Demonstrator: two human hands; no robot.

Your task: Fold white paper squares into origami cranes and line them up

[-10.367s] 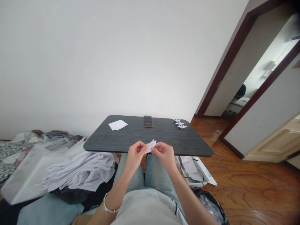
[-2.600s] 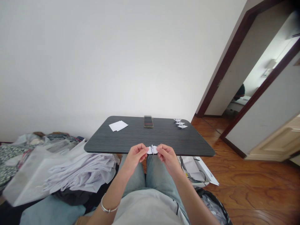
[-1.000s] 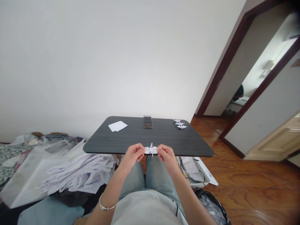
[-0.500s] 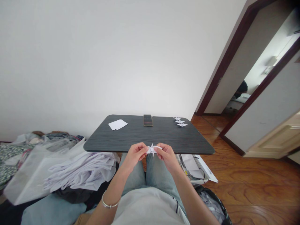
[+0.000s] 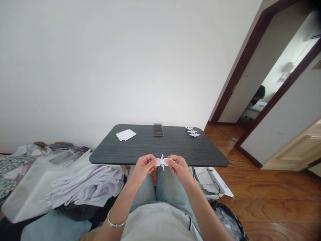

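A white origami paper crane (image 5: pixel 162 162) is stretched between my two hands at the table's near edge. My left hand (image 5: pixel 146 166) pinches one wing between thumb and fingers. The opposite wing is pinched by my right hand (image 5: pixel 178 167). The crane's pointed ends stick up and down between the hands, and its body looks spread flat. Three more paper cranes (image 5: pixel 192 132) stand in a row at the table's back right corner. Sheets of white paper (image 5: pixel 126 134) overlap at the back left.
On the dark table (image 5: pixel 140 149), a phone (image 5: pixel 158 130) lies at the back middle. Clothes (image 5: pixel 87 185) are heaped on the left. Below the table's right side sits a box (image 5: pixel 208 180) with papers and cables, near a black bag (image 5: pixel 228 219). A doorway (image 5: pixel 240 67) opens at right.
The wings are drawn a little farther apart and the crane's body appears wider. Both hands keep their pinch on it. The view has tilted slightly.
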